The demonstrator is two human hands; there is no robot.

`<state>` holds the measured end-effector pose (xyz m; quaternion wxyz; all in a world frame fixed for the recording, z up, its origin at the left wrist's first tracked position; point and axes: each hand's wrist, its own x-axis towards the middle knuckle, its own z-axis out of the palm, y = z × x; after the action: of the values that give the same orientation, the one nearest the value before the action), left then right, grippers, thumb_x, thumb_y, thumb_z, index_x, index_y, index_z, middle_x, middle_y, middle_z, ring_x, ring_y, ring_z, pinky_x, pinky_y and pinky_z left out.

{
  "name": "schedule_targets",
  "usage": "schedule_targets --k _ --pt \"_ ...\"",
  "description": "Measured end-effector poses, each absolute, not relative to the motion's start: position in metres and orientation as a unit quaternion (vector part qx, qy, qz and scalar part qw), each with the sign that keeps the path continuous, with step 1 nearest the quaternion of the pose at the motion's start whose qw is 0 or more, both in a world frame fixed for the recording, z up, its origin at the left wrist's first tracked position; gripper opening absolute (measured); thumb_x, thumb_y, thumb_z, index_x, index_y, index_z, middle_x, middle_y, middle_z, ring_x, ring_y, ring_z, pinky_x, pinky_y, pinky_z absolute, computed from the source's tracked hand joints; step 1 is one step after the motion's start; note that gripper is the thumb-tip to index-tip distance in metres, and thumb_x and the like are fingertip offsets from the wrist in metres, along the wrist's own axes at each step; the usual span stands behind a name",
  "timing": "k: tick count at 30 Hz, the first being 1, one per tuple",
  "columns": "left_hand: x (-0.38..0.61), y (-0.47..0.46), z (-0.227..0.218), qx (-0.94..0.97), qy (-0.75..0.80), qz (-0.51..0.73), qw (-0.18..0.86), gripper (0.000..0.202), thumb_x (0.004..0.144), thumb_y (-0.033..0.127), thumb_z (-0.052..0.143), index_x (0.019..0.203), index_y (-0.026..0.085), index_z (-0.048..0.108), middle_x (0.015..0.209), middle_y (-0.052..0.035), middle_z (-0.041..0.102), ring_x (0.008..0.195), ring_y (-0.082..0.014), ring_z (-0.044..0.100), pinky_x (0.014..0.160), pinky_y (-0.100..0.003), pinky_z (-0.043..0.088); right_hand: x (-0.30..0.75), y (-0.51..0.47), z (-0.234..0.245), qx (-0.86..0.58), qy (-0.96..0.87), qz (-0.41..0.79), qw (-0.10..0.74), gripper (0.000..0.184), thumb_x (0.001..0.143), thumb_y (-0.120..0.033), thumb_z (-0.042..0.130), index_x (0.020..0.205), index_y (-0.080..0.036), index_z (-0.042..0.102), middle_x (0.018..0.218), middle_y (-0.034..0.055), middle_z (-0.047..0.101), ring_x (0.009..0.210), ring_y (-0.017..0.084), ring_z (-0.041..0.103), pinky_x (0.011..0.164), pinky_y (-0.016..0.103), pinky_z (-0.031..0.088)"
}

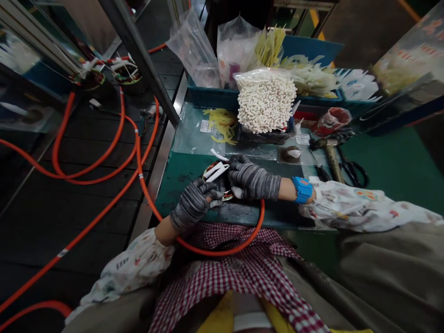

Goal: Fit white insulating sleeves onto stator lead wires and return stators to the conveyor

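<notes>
Between my two gloved hands sits a round wound part point(228, 196), which looks like a motor stator, on the green bench mat. Several white sleeves point(215, 173) stick up from its top. My left hand point(196, 201) is closed at its lower left edge, thumb and fingertips together. At the right side, my right hand point(250, 178) has its fingers curled on the part. Both hands hide much of it, and thin wires in the fingers cannot be made out. An orange cable point(262, 215) loops from beside the part across the front of my checked apron.
Behind my hands stands a bag of white sticks point(265, 101), with yellow strips point(222, 125) beside it. Blue bins point(208, 97) line the back. A hammer point(333, 159), scissors point(352, 169) and screwdriver point(322, 172) lie right. Similar wound parts point(92, 83) sit on the roller conveyor point(97, 217) left.
</notes>
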<state>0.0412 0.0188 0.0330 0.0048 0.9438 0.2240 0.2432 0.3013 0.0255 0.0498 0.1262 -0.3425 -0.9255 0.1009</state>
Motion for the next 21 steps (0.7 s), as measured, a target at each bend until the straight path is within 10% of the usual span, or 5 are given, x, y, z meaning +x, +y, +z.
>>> schedule_targets --k 11,15,21 --pt "0.041 0.020 0.026 0.945 0.230 0.233 0.028 0.010 0.094 0.031 0.080 0.102 0.024 0.080 0.099 -0.0053 0.081 0.100 -0.0249 0.072 0.090 -0.040 0.059 0.340 -0.006 0.066 -0.286 -0.888 0.228 0.277 0.013 0.102 -0.027 0.061 0.108 -0.021 0.071 0.133 0.0124 0.068 0.131 0.027 0.059 0.115 0.054 0.049" --pt "0.036 0.015 0.025 0.920 0.218 0.316 0.075 0.005 0.096 0.026 0.078 0.100 0.028 0.080 0.096 -0.0007 0.081 0.090 -0.0207 0.074 0.082 -0.035 0.060 0.357 -0.027 0.060 -0.478 -0.745 0.212 0.415 0.013 0.103 -0.029 0.060 0.109 -0.025 0.071 0.123 0.0093 0.072 0.120 0.025 0.067 0.107 0.049 0.056" --pt "0.020 0.022 0.036 0.735 0.449 0.395 0.319 0.047 0.099 0.062 0.064 0.124 0.024 0.070 0.122 -0.0091 0.072 0.106 -0.0255 0.072 0.097 -0.045 0.062 0.459 -0.074 0.038 -0.742 -0.593 0.001 0.313 0.030 0.095 -0.035 0.059 0.115 -0.016 0.072 0.119 0.0200 0.071 0.115 0.038 0.066 0.106 0.061 0.051"
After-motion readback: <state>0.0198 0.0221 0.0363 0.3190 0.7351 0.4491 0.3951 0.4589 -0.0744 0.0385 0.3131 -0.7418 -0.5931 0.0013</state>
